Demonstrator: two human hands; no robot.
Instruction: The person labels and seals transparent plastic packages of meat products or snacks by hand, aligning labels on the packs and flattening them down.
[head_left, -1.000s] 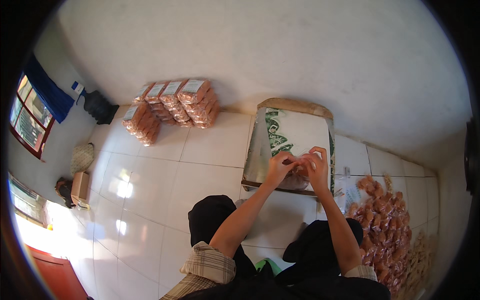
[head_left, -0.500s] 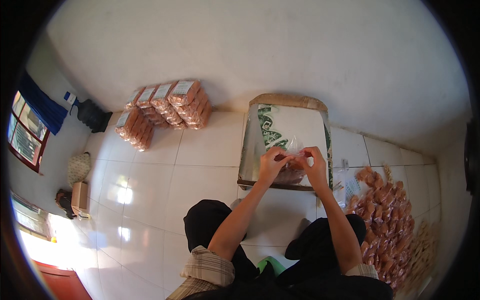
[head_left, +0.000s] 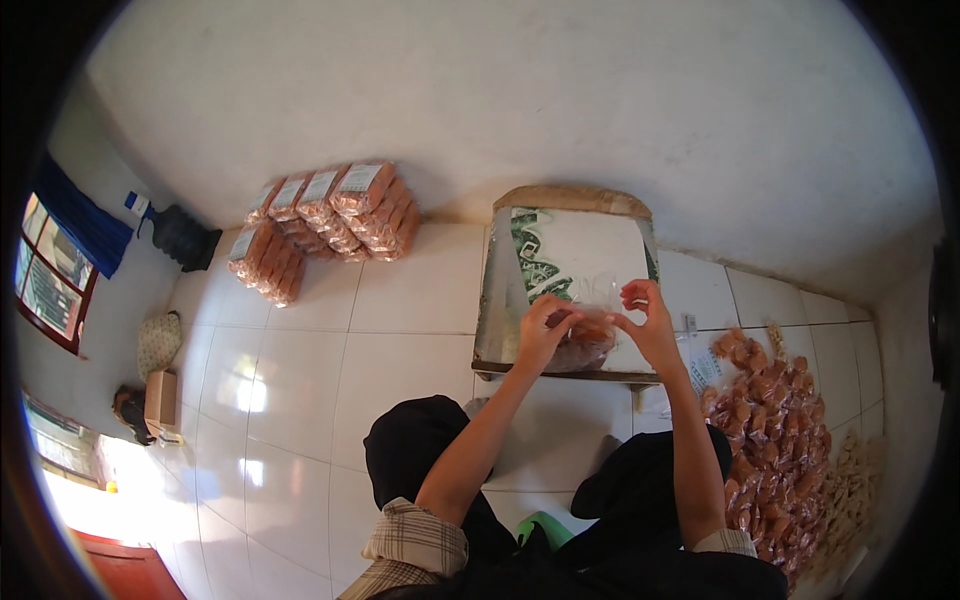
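Observation:
A clear plastic bag (head_left: 582, 352) with reddish-brown pieces inside stands at the near edge of a low table (head_left: 600, 240). My left hand (head_left: 543, 330) pinches the bag's upper left edge between thumb and fingers. On the other side, my right hand (head_left: 652, 325) has its thumb and fingers apart; the thumb tip is at the bag's right edge, and whether it touches is hard to see. The loose, see-through mouth of the bag rises between the two hands.
Several stacked packs (head_left: 370, 210) of brown goods stand against the wall at the left. A large heap of small wrapped brown packets (head_left: 770, 450) covers the floor at the right, with clear bags (head_left: 705, 365) beside it. A dark water jug (head_left: 185, 238) is at the far left.
My right hand has come away from the pinch and moved right, its fingers spreading. My left hand stays at the bag, whose mouth now looks wider.

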